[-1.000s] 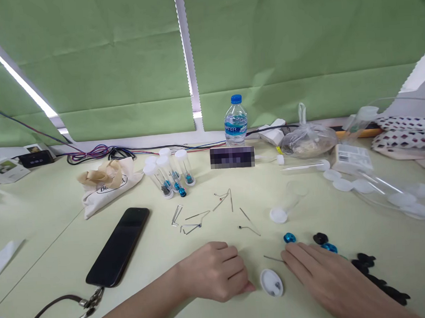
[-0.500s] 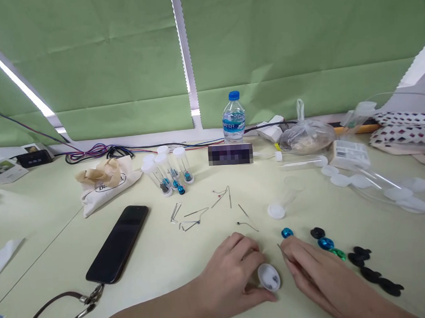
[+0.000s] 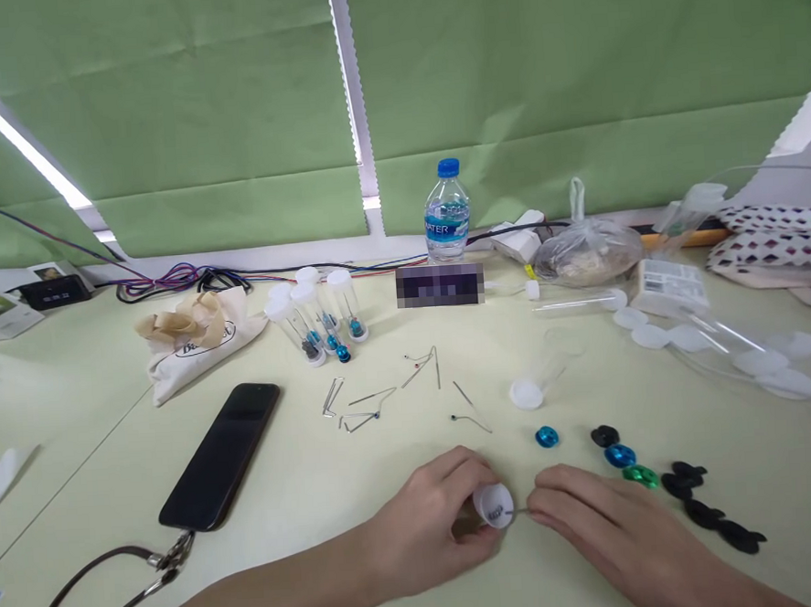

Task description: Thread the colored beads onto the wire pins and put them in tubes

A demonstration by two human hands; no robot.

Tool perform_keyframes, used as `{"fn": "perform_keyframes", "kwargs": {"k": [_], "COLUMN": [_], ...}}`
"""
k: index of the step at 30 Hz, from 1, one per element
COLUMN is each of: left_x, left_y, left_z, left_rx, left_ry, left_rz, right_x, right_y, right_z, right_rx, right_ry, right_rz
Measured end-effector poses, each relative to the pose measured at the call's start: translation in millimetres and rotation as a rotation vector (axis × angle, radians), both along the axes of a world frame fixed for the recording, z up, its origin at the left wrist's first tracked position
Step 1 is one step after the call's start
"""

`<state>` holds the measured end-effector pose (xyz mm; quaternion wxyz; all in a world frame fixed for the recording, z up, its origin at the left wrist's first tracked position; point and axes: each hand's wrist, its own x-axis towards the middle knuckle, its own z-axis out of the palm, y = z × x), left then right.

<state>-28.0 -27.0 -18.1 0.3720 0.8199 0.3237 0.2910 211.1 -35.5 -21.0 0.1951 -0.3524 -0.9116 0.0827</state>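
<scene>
My left hand [image 3: 429,517] has its thumb and fingers closed round a small white cup [image 3: 490,498], tilted with its mouth toward my right hand. Several tiny dark metal pieces, too small to name, lie inside it. Pinched in my right hand [image 3: 594,521] is a thin metal rod [image 3: 520,512], its tip at the mouth of the cup; most of it is hidden by my fingers. Just beyond that hand sits a blue metallic knob-like part [image 3: 546,437]. To its right are a green one [image 3: 640,477], another blue one [image 3: 620,455] and several black parts [image 3: 704,514].
L-shaped metal keys [image 3: 332,397] and thin wires lie mid-table. Behind them stand several clear tubes [image 3: 348,307] with white caps. A phone [image 3: 221,457] with a strap lies left, near a cloth pouch [image 3: 199,353]. A water bottle [image 3: 447,214] stands at the back.
My left hand has moved the white cup slightly left and up. My right hand has brought the rod's tip to the cup's mouth, lower than before, uncovering the blue part.
</scene>
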Motion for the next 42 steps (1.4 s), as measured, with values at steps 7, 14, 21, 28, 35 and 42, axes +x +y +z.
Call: {"fn": "perform_keyframes", "kwargs": {"k": [7, 14, 21, 28, 35, 42], "left_x": [1, 1, 1, 1, 1, 0], "left_y": [-1, -1, -1, -1, -1, -1], "left_z": [3.2, 1.9, -1.0, -2.4, 0.3, -3.2], "left_rx": [-0.028, -0.018, -0.001, -0.028, -0.014, -0.026], "left_ry": [0.002, -0.016, -0.035, -0.038, -0.046, -0.053], "left_rz": [0.011, 0.012, 0.028, 0.024, 0.025, 0.026], "right_x": [1, 5, 1, 0, 5, 1], "right_y": [-3, -3, -4, -5, -4, -4], "right_z": [-4.0, -8.6, 2.2, 9.6, -1.3, 4.8], "right_rx": [0.074, 0.111, 0.207, 0.296, 0.228, 0.268], "right_ry": [-0.051, -0.037, -0.129, -0.088, -0.078, -0.105], "right_rz": [-0.010, 0.020, 0.061, 0.079, 0.088, 0.106]}}
